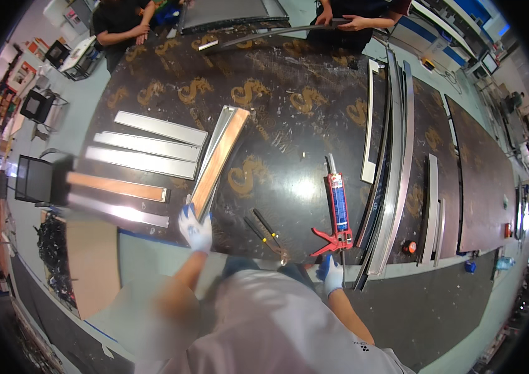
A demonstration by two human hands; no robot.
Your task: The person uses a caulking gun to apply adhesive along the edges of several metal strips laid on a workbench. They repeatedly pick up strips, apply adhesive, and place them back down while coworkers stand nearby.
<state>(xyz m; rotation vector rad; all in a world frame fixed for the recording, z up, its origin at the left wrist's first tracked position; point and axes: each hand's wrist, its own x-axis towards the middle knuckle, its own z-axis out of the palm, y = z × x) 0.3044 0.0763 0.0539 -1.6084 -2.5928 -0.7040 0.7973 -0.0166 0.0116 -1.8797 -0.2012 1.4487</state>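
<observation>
My left hand point(196, 229), in a white and blue work glove, is closed round the near end of a long strip with a wood-coloured face point(222, 159) and pale metal edges. The strip slants away from me over the dark table, with another metal strip point(213, 144) along its left side. My right hand point(333, 275), gloved alike, is at the table's near edge, just below the red handle of a caulking gun point(339, 212) that lies with its nozzle pointing away. Its fingers are partly hidden and too small to read. Between my hands lie pliers point(267, 235) with black and yellow handles.
Several silver strips point(146, 146) and another wood-faced strip point(118, 186) lie on the left. Long curved metal profiles point(395, 168) run along the right, near a small orange-topped round item point(409, 247). Across the table, a person point(358, 25) holds a long dark strip; another person point(124, 28) stands left.
</observation>
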